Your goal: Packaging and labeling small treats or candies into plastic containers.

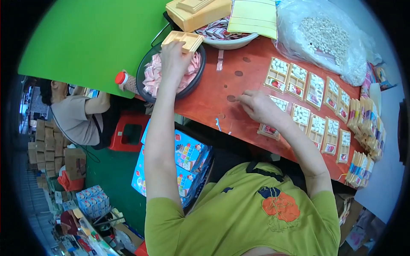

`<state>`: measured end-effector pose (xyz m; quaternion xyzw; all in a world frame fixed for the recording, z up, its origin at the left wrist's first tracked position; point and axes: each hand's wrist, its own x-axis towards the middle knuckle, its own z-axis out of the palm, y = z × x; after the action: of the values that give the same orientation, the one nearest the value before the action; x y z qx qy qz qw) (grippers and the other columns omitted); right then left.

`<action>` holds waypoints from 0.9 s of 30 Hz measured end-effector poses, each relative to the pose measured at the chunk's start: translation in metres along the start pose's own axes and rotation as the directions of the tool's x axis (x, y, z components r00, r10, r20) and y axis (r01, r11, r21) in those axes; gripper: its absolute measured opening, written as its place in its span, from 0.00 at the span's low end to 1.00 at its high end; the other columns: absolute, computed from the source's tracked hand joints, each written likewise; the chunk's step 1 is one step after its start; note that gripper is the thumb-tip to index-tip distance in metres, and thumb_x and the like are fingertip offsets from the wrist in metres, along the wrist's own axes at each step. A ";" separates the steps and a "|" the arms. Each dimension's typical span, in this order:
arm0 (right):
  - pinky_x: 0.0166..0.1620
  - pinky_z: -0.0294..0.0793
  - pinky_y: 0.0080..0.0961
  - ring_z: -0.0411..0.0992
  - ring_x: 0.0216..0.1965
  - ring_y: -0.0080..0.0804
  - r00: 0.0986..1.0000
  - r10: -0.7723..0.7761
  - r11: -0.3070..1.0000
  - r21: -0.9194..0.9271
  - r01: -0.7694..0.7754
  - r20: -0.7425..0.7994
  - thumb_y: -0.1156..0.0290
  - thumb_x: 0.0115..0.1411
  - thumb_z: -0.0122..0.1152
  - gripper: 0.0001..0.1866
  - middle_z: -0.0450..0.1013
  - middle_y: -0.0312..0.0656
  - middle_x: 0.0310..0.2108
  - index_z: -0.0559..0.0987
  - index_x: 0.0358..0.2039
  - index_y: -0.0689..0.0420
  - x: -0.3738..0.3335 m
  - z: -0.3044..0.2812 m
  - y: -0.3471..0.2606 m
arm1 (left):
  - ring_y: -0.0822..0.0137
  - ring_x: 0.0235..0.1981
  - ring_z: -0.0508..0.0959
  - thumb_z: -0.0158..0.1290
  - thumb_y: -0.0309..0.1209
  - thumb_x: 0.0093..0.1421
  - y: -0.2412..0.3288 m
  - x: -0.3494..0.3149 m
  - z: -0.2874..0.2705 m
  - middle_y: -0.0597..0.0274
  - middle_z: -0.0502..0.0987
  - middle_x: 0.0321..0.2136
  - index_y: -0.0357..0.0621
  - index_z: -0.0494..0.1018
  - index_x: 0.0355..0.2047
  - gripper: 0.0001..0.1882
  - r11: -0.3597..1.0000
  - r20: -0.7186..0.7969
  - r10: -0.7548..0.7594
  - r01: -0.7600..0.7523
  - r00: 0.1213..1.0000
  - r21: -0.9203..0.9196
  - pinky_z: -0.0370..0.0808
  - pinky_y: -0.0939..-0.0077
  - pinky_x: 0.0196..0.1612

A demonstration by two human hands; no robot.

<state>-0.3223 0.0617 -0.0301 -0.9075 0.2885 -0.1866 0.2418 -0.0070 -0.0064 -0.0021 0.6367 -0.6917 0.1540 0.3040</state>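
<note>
My left hand (174,62) is closed on a pale yellow compartment tray (190,41), held over a dark round basin (200,70) of small pink packets (152,76). Its fingers hide part of the tray. Over the red table, my right hand (259,107) has its fingers stretched out and holds nothing that I can see. Beside it, partly covered by the hand and forearm, lies a tray (269,131) with white pieces and a small red packet. Several similar trays (317,130) stand in two rows to the right, filled with white pieces and small packets.
A white basin (232,44) of packets stands at the back under a yellow sheet (253,19) and a yellow box (203,16). Back right is a plastic bag (326,38) of white pieces. A red-lidded jar (124,79) stands left; blue cartons (188,153) stand below the table. A person (77,111) sits left.
</note>
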 end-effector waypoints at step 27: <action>0.44 0.74 0.41 0.74 0.41 0.50 0.997 0.033 0.999 -0.007 -0.034 -0.072 0.75 0.60 0.57 0.15 0.74 0.48 0.38 0.77 0.48 0.58 -0.001 0.002 -0.024 | 0.53 0.60 0.69 0.56 0.24 0.54 -0.006 -0.056 -0.044 0.57 0.74 0.53 0.41 0.76 0.44 0.15 0.976 0.335 0.189 -0.214 0.923 0.038 0.61 0.45 0.62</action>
<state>-0.3118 0.0804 -0.0188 -0.8961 0.3131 -0.2140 0.2307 0.0090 0.0633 -0.0046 0.5897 -0.7884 0.1012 0.1432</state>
